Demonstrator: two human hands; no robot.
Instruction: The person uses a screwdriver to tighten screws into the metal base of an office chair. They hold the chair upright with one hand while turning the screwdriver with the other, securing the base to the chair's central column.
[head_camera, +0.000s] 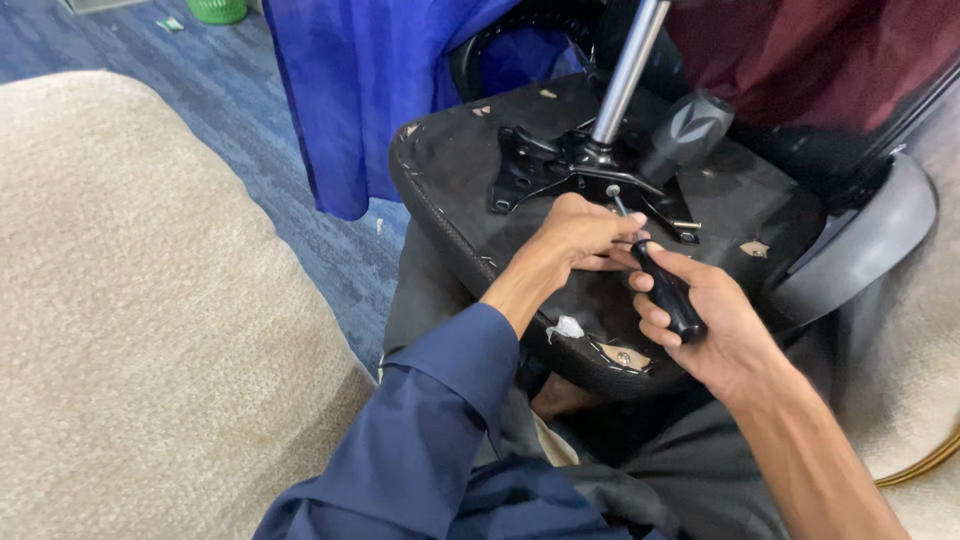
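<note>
Mid-frame, the right hand (700, 320) grips a screwdriver (660, 285) on a screw (612, 190) in the chair plate (560, 170); left hand (585, 232) fingers pinch its shaft. A tilted tip could likely slip, jabbing those fingers.

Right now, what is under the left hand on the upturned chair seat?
The left hand rests on the black metal mounting plate and steadies the shaft of the screwdriver that the right hand grips. The screw and plate holes beneath its fingers are covered.
</note>
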